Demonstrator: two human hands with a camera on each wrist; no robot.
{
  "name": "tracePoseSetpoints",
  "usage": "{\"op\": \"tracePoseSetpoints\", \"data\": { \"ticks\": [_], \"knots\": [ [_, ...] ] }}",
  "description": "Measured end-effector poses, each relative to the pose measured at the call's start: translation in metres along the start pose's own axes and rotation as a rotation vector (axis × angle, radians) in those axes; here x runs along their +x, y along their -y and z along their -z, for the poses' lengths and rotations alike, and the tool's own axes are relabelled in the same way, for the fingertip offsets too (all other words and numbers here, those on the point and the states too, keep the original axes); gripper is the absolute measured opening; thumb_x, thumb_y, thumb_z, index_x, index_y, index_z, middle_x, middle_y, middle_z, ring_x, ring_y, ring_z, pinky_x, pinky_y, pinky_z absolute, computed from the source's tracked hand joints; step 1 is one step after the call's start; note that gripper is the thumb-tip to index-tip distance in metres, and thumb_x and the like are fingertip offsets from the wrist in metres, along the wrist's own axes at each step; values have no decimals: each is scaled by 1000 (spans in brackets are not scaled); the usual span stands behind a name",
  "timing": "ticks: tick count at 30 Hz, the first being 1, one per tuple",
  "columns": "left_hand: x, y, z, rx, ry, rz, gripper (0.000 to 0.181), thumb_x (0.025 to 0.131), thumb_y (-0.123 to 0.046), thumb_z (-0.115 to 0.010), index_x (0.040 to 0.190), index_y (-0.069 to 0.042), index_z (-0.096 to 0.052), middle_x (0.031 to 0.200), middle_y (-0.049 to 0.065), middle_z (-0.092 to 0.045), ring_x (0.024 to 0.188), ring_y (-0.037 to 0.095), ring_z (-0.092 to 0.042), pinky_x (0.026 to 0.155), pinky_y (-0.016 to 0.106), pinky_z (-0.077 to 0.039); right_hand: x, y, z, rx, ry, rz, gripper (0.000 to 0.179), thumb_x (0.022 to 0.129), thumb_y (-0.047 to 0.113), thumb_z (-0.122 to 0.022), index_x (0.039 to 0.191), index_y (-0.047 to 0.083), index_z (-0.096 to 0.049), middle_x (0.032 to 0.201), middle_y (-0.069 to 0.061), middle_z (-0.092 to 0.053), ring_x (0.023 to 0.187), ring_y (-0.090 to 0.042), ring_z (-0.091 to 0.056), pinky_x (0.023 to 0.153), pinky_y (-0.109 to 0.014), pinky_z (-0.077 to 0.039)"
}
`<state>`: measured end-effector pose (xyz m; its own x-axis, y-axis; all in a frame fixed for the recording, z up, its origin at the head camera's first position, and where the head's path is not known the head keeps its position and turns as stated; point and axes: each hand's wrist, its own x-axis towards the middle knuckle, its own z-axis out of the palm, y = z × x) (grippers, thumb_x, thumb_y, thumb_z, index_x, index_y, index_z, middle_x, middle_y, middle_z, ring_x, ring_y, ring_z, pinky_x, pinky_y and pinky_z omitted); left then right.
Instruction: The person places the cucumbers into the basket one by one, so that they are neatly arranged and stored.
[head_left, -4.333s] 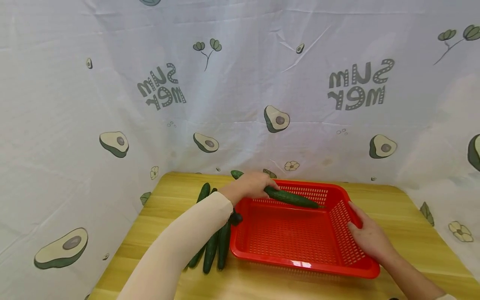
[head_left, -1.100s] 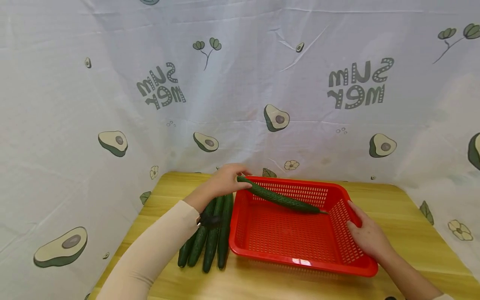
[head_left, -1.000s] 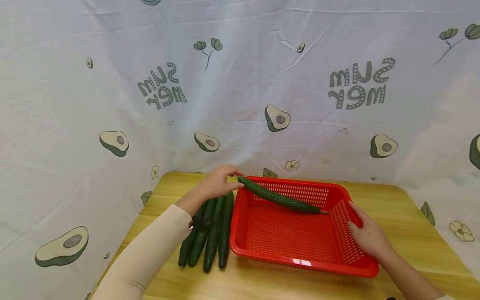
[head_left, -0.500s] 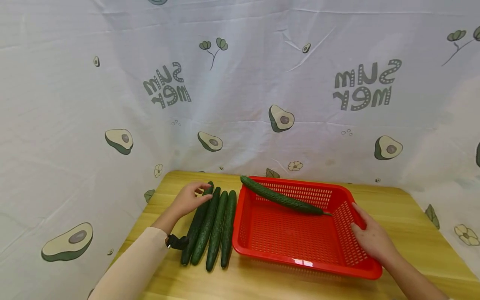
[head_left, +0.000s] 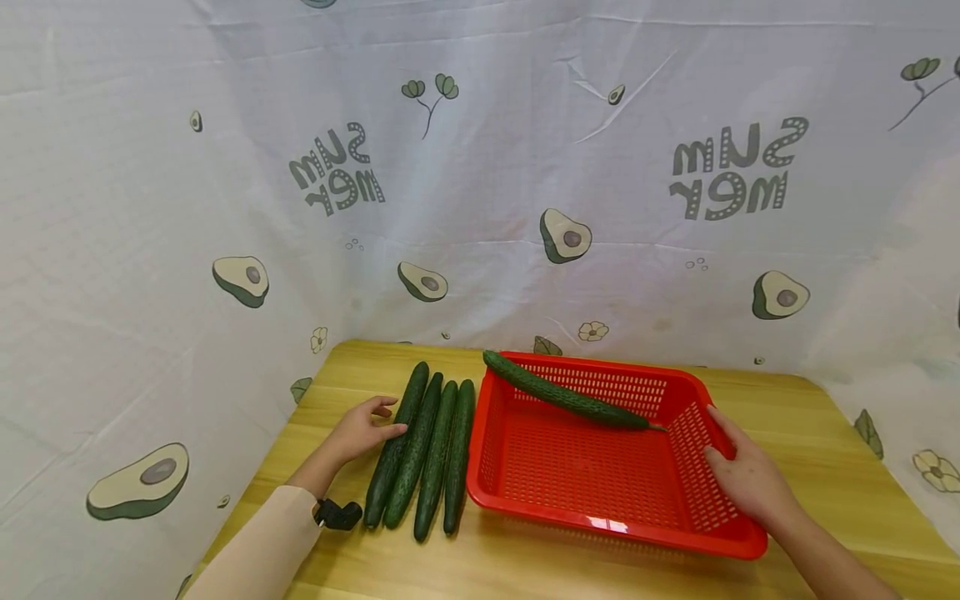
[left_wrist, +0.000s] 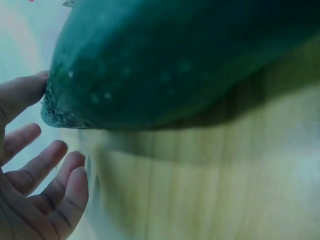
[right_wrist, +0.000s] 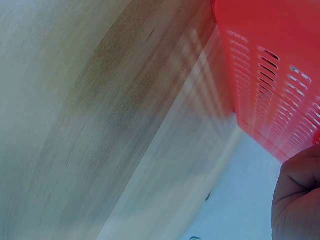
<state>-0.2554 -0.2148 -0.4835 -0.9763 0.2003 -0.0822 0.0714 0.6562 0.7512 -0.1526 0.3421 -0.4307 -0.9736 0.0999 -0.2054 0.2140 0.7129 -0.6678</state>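
My left hand (head_left: 362, 429) is beside the leftmost dark green cucumber (head_left: 395, 450) of a row lying side by side on the table. Its fingers are loosely bent, and the thumb is at the cucumber's side. In the left wrist view a big, blurred cucumber (left_wrist: 150, 65) fills the top, with the thumb against its end and the other fingers of the left hand (left_wrist: 40, 190) apart from it. My right hand (head_left: 753, 479) grips the right rim of a red plastic basket (head_left: 600, 525). One cucumber (head_left: 562, 396) lies slanted in the basket, its left end resting over the back left corner.
The other cucumbers, among them the rightmost one (head_left: 459, 458), lie close to the basket's left wall. A wooden table (head_left: 787, 408) carries everything. Behind and beside it hangs a white cloth (head_left: 480, 167) printed with avocados. A black wrist device (head_left: 337, 514) sits on the left wrist.
My left hand has let go of the cucumber now lying in the basket and moved left and nearer, to the leftmost cucumber of the row. The right hand stays on the basket rim.
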Motion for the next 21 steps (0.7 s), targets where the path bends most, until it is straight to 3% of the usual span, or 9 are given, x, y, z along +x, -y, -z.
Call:
{"op": "tracePoseSetpoints", "data": {
  "ticks": [7,12,21],
  "knots": [
    [-5,1,-3,11,14,-36,53,103,-21,-61,153,-10,-47,135,24,-61,120,43,-64,86,47,-56,2,0,1,-9,7,-16,69,109,24,-35,165,13,4,150,-44,-24,75,-19,-62,62,-37,-57],
    [-6,-1,-5,38,33,-68,44,106,-14,-51,150,-12,-53,149,27,-51,135,47,-52,103,59,-49,1,0,1,11,8,-12,69,109,24,-35,165,13,5,148,-44,-26,74,-20,-63,62,-37,-57],
    [-7,-2,-5,79,55,-60,54,99,-27,-68,150,-14,-53,149,23,-54,136,45,-51,106,64,-45,0,0,1,19,3,2,68,109,24,-35,165,13,3,147,-44,-28,73,-20,-64,61,-37,-57]
  ]
}}
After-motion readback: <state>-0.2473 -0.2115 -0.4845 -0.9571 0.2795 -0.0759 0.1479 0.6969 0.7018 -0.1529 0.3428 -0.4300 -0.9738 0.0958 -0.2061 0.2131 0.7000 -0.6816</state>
